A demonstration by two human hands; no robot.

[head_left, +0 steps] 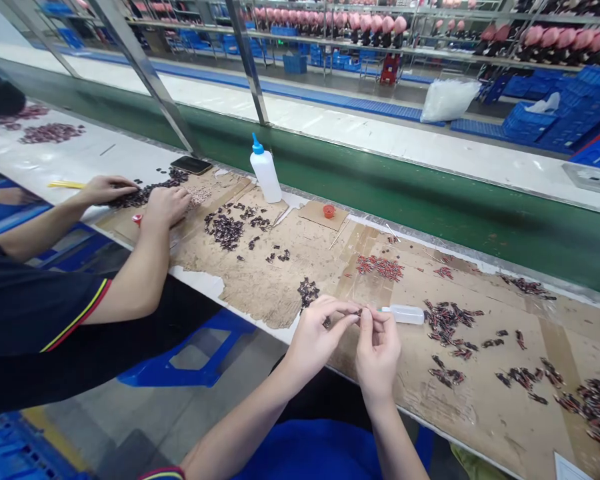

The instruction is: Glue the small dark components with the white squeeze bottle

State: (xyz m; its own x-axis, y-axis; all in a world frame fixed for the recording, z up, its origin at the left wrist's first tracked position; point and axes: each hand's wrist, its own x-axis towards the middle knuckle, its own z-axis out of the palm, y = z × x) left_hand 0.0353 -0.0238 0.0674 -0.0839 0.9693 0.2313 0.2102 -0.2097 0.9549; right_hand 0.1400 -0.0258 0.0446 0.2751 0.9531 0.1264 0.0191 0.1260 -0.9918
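Observation:
My left hand (pixel 320 330) and my right hand (pixel 379 350) meet over the front edge of the cardboard-covered bench (pixel 260 287). Their fingertips pinch a small dark piece (pixel 359 312), mostly hidden by the fingers. Just beyond my right hand lies a small translucent bottle (pixel 404 315) on its side. Close to my left hand is a little heap of dark parts (pixel 308 292). Red-and-dark parts (pixel 447 320) are scattered to the right of the bottle, and a pile of red slender pieces (pixel 380 267) lies farther back.
A co-worker's hands (pixel 167 205) handle dark pieces at the left. An upright white bottle with a blue cap (pixel 267 170) and a red cap (pixel 329 211) stand toward the back. A phone (pixel 191 165) lies near the green belt (pixel 380 180). Another dark heap (pixel 225 230) sits left of centre.

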